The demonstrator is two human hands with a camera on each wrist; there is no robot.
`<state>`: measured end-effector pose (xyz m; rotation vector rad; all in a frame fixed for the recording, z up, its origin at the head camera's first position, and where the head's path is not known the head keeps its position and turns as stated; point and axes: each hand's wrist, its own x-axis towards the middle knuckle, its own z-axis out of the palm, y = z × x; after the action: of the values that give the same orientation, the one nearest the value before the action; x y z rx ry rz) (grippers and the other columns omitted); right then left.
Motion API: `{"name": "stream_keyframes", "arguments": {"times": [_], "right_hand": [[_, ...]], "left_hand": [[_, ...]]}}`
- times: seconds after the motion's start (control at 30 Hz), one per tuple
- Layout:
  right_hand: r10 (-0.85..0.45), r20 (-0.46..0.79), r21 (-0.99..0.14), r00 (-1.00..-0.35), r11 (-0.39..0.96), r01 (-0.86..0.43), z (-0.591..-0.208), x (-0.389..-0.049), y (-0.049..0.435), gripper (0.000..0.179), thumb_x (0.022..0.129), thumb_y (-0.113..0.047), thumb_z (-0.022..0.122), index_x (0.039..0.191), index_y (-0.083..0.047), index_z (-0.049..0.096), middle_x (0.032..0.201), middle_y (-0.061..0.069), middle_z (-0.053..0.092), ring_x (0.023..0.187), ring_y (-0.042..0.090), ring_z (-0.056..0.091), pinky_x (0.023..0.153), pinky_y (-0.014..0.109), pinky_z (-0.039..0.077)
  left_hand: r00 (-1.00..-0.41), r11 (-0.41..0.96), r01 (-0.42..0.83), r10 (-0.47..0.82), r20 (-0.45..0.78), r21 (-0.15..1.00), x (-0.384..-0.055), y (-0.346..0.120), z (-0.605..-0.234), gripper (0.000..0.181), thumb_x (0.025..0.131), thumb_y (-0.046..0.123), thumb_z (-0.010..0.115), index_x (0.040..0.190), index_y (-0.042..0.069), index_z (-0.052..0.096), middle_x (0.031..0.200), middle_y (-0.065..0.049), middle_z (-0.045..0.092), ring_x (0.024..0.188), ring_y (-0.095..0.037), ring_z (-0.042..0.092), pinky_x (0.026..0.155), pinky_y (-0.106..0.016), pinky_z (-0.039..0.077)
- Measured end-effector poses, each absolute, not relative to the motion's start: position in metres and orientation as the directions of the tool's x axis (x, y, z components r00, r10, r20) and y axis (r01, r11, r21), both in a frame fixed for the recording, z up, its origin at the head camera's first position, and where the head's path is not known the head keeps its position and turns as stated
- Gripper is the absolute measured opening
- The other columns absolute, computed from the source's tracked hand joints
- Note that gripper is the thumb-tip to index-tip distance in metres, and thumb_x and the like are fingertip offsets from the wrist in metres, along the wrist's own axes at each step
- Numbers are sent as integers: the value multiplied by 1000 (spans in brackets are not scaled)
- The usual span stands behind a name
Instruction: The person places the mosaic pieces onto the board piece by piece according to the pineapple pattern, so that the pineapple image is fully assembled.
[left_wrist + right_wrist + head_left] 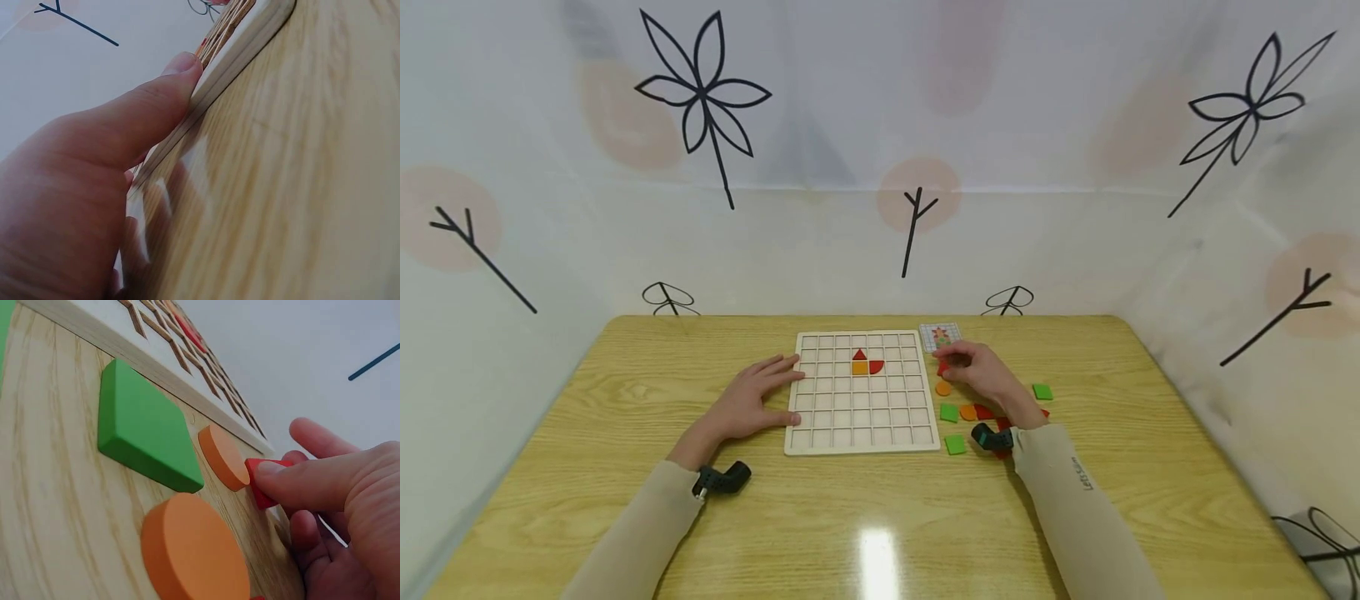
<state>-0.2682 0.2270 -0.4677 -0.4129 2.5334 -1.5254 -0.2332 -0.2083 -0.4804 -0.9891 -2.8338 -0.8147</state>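
In the head view the hands are apart: the left hand [752,402], fingers spread, rests at the left edge of the grid board [861,451]; the right hand [977,372] pinches a red piece [943,367] just beside the right edge. The right wrist camera [992,437], low over loose pieces [967,412], could sweep them aside.

In the left wrist view, the thumb [156,103] lies over the rim; uneven pressure could slide the board along the table [300,187].

In the right wrist view, an orange disc [224,459] sits so near the red piece that a clumsy lift could knock it.
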Motion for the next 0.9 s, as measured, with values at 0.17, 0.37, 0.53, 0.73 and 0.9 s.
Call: {"name": "stream_keyframes", "arguments": {"times": [0.17, 0.37, 0.53, 0.73, 0.9], "right_hand": [[-300, 39, -888, -953, 427, -171, -468, -269, 228, 29, 92, 4, 67, 120, 1, 69, 113, 17, 64, 94, 25, 58, 78, 26, 50], [-239, 35, -871, -970, 469, -147, -467, -269, 230, 26, 92, -2, 70, 118, -3, 71, 111, 13, 67, 98, 26, 60, 82, 28, 51], [-194, 22, -880, -981, 461, -111, -460, -266, 225, 20, 93, -7, 71, 112, -4, 76, 117, 10, 67, 106, 27, 56, 89, 33, 46], [-185, 47, -909, -982, 399, -118, -454, -263, 209, 17, 95, -8, 68, 108, -2, 76, 115, 11, 68, 104, 27, 57, 80, 28, 49], [-216, 95, -903, -972, 392, -175, -454, -265, 192, 19, 96, -8, 67, 111, 2, 74, 110, 12, 71, 123, 32, 52, 74, 22, 48]], "left_hand": [[-796, 658, 591, 571, 202, 467, -233, -209, -480, 76, 84, 55, 74, 146, 17, 53, 159, -4, 35, 147, -34, 26, 113, -63, 19], [-797, 659, 589, 571, 199, 467, -233, -208, -479, 76, 84, 56, 74, 146, 17, 54, 159, -4, 35, 147, -34, 26, 113, -63, 19], [-794, 662, 594, 572, 203, 457, -233, -207, -479, 76, 84, 57, 73, 146, 17, 54, 159, -5, 35, 146, -35, 26, 113, -63, 19], [-796, 665, 592, 573, 198, 456, -233, -207, -480, 77, 84, 57, 73, 146, 17, 53, 159, -5, 35, 147, -34, 25, 113, -62, 19], [-796, 663, 590, 572, 195, 460, -233, -207, -480, 77, 84, 56, 73, 146, 18, 53, 160, -3, 34, 147, -33, 25, 113, -62, 19]]}}
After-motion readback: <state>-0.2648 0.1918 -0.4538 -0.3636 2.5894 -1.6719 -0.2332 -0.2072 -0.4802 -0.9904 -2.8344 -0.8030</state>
